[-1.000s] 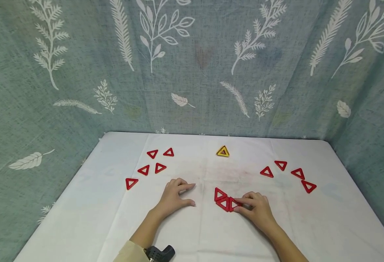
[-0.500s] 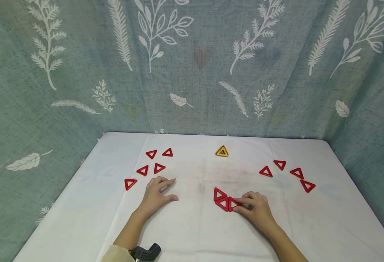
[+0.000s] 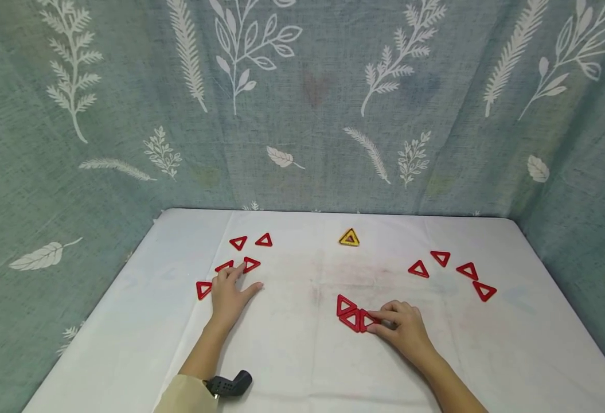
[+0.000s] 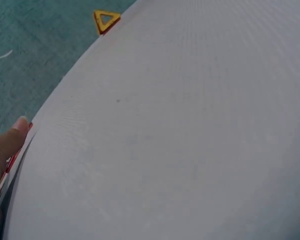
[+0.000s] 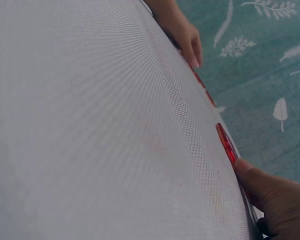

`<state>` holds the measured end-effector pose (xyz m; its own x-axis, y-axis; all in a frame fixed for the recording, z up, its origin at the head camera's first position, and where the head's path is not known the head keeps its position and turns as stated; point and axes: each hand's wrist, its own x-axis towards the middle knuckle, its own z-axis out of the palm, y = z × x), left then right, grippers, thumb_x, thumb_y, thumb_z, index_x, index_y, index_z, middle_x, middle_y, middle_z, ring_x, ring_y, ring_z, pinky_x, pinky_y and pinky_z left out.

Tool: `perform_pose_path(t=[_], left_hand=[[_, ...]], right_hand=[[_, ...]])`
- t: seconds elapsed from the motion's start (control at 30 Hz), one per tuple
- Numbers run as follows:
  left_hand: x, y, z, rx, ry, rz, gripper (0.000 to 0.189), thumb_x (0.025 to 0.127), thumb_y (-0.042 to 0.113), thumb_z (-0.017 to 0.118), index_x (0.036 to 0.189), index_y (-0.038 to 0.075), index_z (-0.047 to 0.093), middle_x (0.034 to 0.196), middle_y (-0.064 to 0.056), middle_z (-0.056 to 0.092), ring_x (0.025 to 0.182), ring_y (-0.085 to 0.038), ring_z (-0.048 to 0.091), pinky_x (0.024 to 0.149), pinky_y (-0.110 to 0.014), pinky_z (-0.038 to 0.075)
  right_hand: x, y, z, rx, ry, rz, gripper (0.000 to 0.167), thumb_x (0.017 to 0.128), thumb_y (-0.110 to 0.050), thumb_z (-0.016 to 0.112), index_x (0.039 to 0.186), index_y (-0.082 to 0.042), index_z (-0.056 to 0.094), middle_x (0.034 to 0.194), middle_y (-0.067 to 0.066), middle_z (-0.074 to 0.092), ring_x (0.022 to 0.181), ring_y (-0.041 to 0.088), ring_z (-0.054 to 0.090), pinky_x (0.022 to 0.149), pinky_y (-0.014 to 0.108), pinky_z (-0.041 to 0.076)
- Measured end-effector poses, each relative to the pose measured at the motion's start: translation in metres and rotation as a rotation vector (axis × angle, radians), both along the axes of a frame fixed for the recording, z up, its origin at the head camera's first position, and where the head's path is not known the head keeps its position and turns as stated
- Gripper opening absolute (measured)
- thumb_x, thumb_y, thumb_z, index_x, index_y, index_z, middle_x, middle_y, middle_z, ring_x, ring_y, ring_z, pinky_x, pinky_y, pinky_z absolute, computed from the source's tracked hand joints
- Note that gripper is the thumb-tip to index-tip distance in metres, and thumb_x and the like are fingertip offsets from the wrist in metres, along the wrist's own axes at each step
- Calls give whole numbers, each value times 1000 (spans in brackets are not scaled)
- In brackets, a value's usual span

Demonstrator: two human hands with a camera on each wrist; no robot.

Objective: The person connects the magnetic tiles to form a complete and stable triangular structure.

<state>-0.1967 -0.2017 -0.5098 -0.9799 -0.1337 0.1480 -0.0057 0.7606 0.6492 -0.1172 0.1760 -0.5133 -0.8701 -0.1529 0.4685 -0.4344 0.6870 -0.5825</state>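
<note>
In the head view my right hand point(image 3: 402, 330) pinches a red triangle tile point(image 3: 363, 321) between thumb and fingers, flat on the table. Its left side meets a second red triangle point(image 3: 350, 327), and a third red triangle point(image 3: 340, 305) adjoins that one above. My left hand point(image 3: 227, 295) is stretched out at the left group, thumb spread away from the fingers. Its fingertips reach the near edge of a red triangle point(image 3: 254, 264); whether they press on it I cannot tell. The hand partly covers another red triangle point(image 3: 222, 267), and one more red triangle point(image 3: 199, 290) lies just left of it.
Two red triangles, one point(image 3: 238, 243) beside the other point(image 3: 264, 240), lie farther back left. A yellow triangle point(image 3: 349, 237) with some red on it sits at the back middle. Several red triangles point(image 3: 467, 271) are scattered at the right. A patterned curtain point(image 3: 302, 115) stands behind the white table point(image 3: 302, 367).
My left hand has moved leftward from the middle, then forward onto the left group of triangles. The right hand keeps its pinch and has stayed in place.
</note>
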Motion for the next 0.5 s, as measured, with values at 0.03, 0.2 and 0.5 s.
perform_pose_path(t=[0.03, 0.2, 0.5], left_hand=[[-2, -1, 0, -9, 0, 21, 72, 77, 36, 76, 138, 10, 48, 124, -18, 44, 114, -34, 37, 92, -50, 33], [-10, 4, 4, -53, -37, 103, 70, 80, 39, 72, 138, 9, 48, 126, -22, 43, 117, -39, 35, 97, -54, 25], [-19, 13, 6, -87, -20, 195, 56, 83, 43, 69, 130, 16, 59, 116, -18, 47, 108, -36, 40, 91, -52, 23]], right_hand=[[0, 0, 0, -1, -10, 2, 31, 62, -24, 86, 91, -17, 78, 80, -13, 58, 71, -1, 43, 67, 24, 26], [-1, 0, -2, 11, -7, -3, 31, 61, -24, 86, 90, -19, 78, 80, -15, 57, 72, 0, 45, 67, 25, 28], [-2, 1, -2, 0, 0, 3, 31, 61, -24, 86, 90, -18, 78, 80, -15, 56, 72, 0, 44, 67, 24, 26]])
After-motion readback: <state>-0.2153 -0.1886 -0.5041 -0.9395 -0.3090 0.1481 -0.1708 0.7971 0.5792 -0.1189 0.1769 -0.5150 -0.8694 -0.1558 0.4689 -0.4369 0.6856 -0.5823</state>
